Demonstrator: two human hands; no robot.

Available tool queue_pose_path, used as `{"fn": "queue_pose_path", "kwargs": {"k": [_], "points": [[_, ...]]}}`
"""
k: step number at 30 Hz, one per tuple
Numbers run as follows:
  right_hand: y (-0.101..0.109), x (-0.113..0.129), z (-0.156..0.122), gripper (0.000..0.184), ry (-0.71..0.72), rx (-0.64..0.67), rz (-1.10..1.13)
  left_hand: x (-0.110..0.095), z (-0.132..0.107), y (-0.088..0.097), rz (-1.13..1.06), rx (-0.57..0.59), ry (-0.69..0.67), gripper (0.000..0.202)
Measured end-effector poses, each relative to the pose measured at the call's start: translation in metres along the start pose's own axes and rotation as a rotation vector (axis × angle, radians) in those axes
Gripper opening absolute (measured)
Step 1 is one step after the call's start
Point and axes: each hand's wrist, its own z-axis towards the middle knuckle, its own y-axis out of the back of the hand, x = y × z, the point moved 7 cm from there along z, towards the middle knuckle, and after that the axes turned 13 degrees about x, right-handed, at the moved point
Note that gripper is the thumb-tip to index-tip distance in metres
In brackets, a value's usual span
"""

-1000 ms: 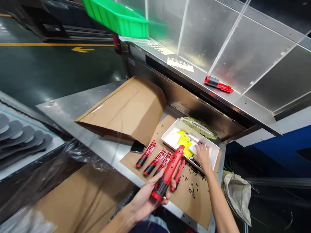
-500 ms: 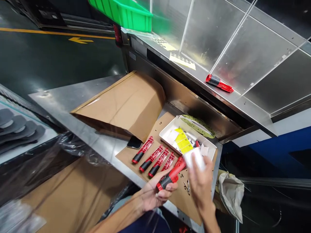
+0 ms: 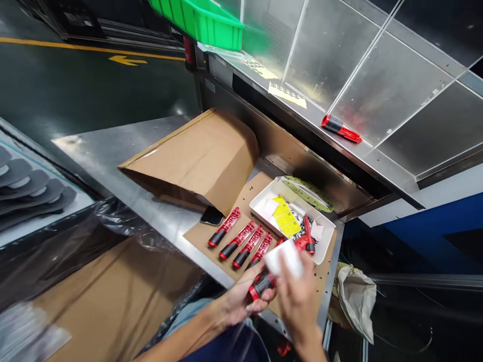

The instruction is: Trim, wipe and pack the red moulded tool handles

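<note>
The left hand (image 3: 236, 301) closes its grip around the black butt end of a red-and-black tool (image 3: 261, 283), held just above the near edge of the desk (image 3: 113, 151); the right hand (image 3: 296, 299) pinches a blurred white slip (image 3: 284, 259) against the tool's red barrel; the tool looks like rigid moulded plastic, light, with a rubbery dark section that should give the surest hold, while the glossy red part may be slicker; the slip seems thin and limp, best taken by an edge; four red half-shells (image 3: 241, 240) lie in a row on the cardboard sheet (image 3: 204, 236) beside a white tray (image 3: 263, 192).
</note>
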Motion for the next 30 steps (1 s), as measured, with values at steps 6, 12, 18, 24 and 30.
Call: {"fn": "queue_pose_path", "kwargs": {"k": [6, 12, 18, 24, 30], "points": [[-0.001, 0.0, -0.011, 0.039, -0.043, -0.013, -0.088, -0.001, -0.008, -0.005, 0.148, -0.138, 0.027, 0.075], [-0.002, 0.001, -0.019, 0.04, -0.09, -0.053, -0.052, -0.001, -0.007, -0.003, 0.245, -0.138, -0.031, 0.082], [-0.004, -0.002, -0.018, 0.039, -0.089, -0.079, -0.087, -0.006, -0.004, 0.001, 0.378, -0.07, -0.115, 0.079], [-0.004, 0.0, -0.018, 0.039, -0.036, -0.112, -0.095, -0.009, -0.005, -0.001, 0.389, -0.079, -0.124, 0.079], [-0.005, -0.01, -0.016, 0.038, -0.028, -0.05, -0.101, -0.002, -0.002, 0.0, 0.072, -0.025, 0.008, 0.064]]}}
